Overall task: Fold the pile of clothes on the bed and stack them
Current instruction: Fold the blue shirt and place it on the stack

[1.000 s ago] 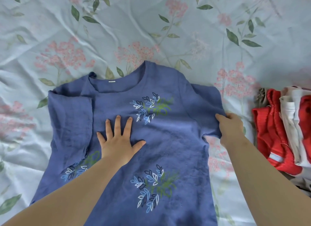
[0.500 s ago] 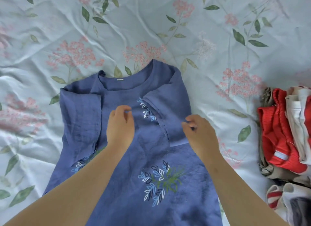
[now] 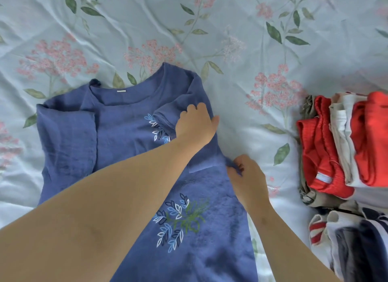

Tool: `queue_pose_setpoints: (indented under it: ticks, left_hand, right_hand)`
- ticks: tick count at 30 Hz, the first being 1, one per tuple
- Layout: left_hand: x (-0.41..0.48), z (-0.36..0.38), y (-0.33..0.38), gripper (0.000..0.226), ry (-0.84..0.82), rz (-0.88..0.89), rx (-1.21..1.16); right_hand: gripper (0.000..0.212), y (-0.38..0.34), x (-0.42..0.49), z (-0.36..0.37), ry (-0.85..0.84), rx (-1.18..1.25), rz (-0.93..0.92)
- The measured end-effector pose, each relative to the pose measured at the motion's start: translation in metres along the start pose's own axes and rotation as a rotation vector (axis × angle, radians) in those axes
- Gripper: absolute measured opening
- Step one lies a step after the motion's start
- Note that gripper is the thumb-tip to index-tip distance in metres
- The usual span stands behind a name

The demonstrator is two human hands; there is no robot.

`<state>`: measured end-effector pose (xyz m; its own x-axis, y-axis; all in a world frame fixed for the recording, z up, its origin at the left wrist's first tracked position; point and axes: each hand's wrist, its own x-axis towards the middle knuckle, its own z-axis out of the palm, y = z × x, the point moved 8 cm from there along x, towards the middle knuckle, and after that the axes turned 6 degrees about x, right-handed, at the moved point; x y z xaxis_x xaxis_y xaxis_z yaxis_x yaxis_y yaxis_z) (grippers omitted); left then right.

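Left hand [image 3: 196, 124] moved rightward onto folded sleeve [image 3: 165, 116], fingers flat, pressing; right hand [image 3: 248, 177] pinches blue shirt [image 3: 126, 134] edge. Clothes pile [image 3: 325, 151] at three o'clock; forearm [image 3: 126, 187] hides shirt middle.

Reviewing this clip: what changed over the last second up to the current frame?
The right hand folded the right sleeve of the blue tunic inward onto the chest, let it go, and now pinches the side edge just below. The left hand left the chest and moved right to rest on the folded sleeve. The left sleeve stays folded in; the clothes pile stays at the right.
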<state>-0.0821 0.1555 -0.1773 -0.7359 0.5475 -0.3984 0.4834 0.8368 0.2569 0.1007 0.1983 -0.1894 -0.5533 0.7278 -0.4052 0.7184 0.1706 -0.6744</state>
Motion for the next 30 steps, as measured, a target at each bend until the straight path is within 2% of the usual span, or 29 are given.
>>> queue_pose_setpoints:
  ticks: [3, 6, 7, 10, 14, 17, 19, 22, 23, 26, 30]
  left_hand:
    - [0.009, 0.007, 0.001, 0.069, -0.053, -0.123, -0.003]
    - [0.016, 0.006, -0.006, 0.050, -0.037, -0.172, -0.048]
    - [0.018, 0.004, -0.010, 0.042, -0.036, -0.175, -0.105]
    - [0.019, -0.006, -0.030, 0.014, -0.021, -0.216, -0.468]
    - [-0.001, -0.019, -0.080, 0.027, -0.054, -0.467, -1.160]
    - [-0.022, -0.030, -0.130, 0.032, -0.045, -0.530, -1.418]
    - [-0.035, -0.036, -0.175, 0.031, 0.000, -0.540, -1.479]
    - [-0.055, -0.041, -0.240, 0.016, 0.037, -0.561, -1.481]
    - [-0.062, -0.043, -0.257, 0.017, 0.051, -0.558, -1.471]
    - [-0.076, -0.053, -0.302, 0.039, 0.111, -0.556, -1.434]
    - [-0.092, -0.066, -0.345, 0.032, 0.160, -0.484, -1.275]
  right_hand:
    - [0.023, 0.000, -0.012, 0.002, -0.045, 0.213, 0.061]
    - [0.015, -0.002, -0.026, 0.011, -0.163, 0.210, 0.046]
    - [0.018, -0.003, -0.031, 0.015, -0.205, 0.213, 0.052]
    - [0.034, -0.018, -0.044, 0.028, -0.323, 0.250, 0.024]
    - [0.050, -0.062, -0.071, 0.056, -0.514, 0.338, -0.057]
    - [0.055, -0.094, -0.095, 0.091, -0.661, 0.328, -0.097]
    - [0.054, -0.107, -0.111, 0.119, -0.737, 0.290, -0.100]
    - [0.054, -0.123, -0.135, 0.163, -0.836, 0.244, -0.094]
    - [0.055, -0.127, -0.143, 0.177, -0.852, 0.239, -0.090]
    - [0.057, -0.137, -0.166, 0.214, -0.879, 0.222, -0.091]
    - [0.055, -0.146, -0.193, 0.253, -0.908, 0.198, -0.058]
